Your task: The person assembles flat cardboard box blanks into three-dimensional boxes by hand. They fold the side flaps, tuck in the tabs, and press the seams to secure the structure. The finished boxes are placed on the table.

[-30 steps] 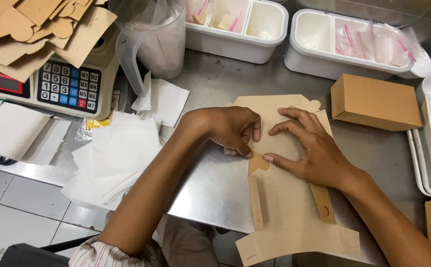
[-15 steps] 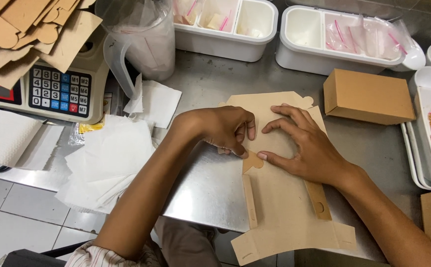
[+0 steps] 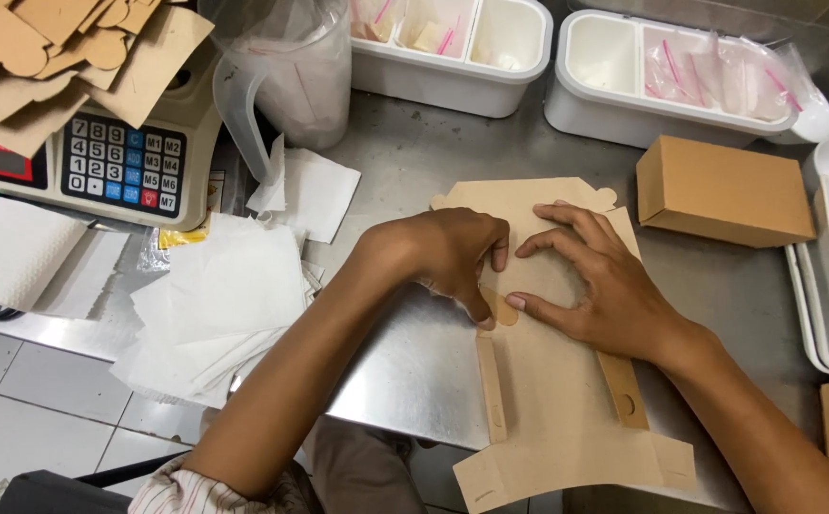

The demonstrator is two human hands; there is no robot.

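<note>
Box blank [image 3: 552, 381], flat brown die-cut cardboard, lies on the steel counter [image 3: 405, 352] in front of the person, its near end hanging over the edge. Side flaps are folded up along the creases, scalloped tabs at the far end. Left hand [image 3: 453, 257] presses down on the blank, fingers curled together, thumb on a small tab; likely pinning it flat. Right hand [image 3: 605, 286] rests palm-down, fingers spread, thumb meeting the same tab. Folded box [image 3: 724, 190] sits just beyond. Paper sheets [image 3: 219, 305] and scale [image 3: 100, 162] to the left, white bins [image 3: 567, 86] behind.
</note>
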